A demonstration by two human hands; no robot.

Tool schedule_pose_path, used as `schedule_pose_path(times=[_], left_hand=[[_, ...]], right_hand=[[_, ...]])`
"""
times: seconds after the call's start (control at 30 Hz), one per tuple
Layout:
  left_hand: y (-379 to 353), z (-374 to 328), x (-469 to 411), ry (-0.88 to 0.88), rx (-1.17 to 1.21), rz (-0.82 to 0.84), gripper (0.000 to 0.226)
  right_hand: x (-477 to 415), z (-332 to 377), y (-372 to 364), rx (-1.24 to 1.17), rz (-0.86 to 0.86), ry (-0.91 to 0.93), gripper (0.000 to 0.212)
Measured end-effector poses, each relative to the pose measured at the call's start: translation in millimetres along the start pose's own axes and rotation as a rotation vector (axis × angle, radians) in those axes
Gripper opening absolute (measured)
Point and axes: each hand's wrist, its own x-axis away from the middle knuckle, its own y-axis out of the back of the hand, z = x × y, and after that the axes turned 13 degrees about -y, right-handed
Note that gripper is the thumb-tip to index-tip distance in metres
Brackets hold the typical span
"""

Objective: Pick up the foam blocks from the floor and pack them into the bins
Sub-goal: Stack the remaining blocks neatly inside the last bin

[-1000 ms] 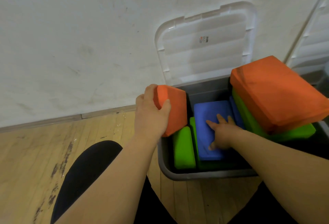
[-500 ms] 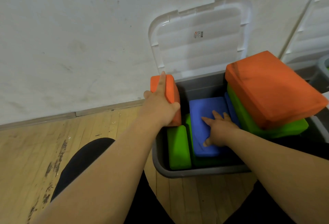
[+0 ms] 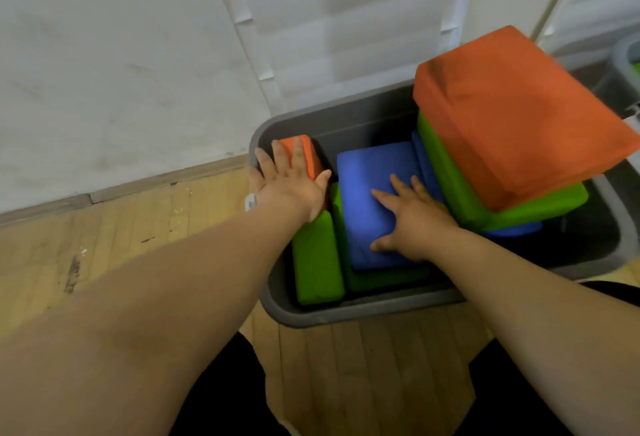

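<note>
My left hand (image 3: 291,186) presses flat, fingers straight and spread, on the small orange foam block (image 3: 304,155), which stands on edge in the far left corner of the grey plastic bin (image 3: 346,314); nothing is gripped. My right hand (image 3: 412,224) lies open, fingers splayed, on the flat blue foam block (image 3: 374,176) at the bin's middle, apparently holding it aside. A green foam block (image 3: 317,262) stands on edge along the bin's left wall, nearer me. At the bin's right a large orange foam slab (image 3: 512,106) rides on a green foam slab (image 3: 540,207), well above the rim. The step in hand looks like seating the small block. Next, I judge, it needs a firm downward push until it sits level, then both hands lift clear.
</note>
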Motion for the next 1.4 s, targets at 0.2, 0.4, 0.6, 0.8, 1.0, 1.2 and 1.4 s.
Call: schedule_pose_path(times=[0.2,0.4,0.6,0.8,1.0,1.2,1.4], left_hand=[[-16.3,3.8,-20.2,-0.048,-0.066,0.077,0.09],[-15.7,0.0,-27.1,-0.086,-0.134,0.049,0.089],[-34.2,9.2,17.3,-0.271,0.11,-0.079,0.078],[-46.5,3.3,8.7,-0.25,0.099,0.08,0.091],[-27.2,-0.2,9.4,-0.25,0.182,0.251,0.086],[-3.4,10.1,20.0,-0.204,0.542,0.169,0.072],[15.3,-0.3,58.4,-0.216,0.923,-0.117,0.085]], right_hand=[[3.0,-2.3,-7.9,-0.008,0.029,-0.028,0.11],[3.3,-6.9,-7.1,-0.063,-0.007,-0.052,0.117],[5.7,2.1,-3.9,-0.058,-0.021,-0.144,0.129],[5.6,12.8,-3.1,-0.034,0.027,-0.288,0.143],[-4.3,-0.4,5.0,-0.333,0.031,-0.326,0.128],[7.4,9.1,15.6,-0.642,-0.044,-0.134,0.105],[38.1,4.8,45.6,-0.708,-0.341,0.02,0.088]])
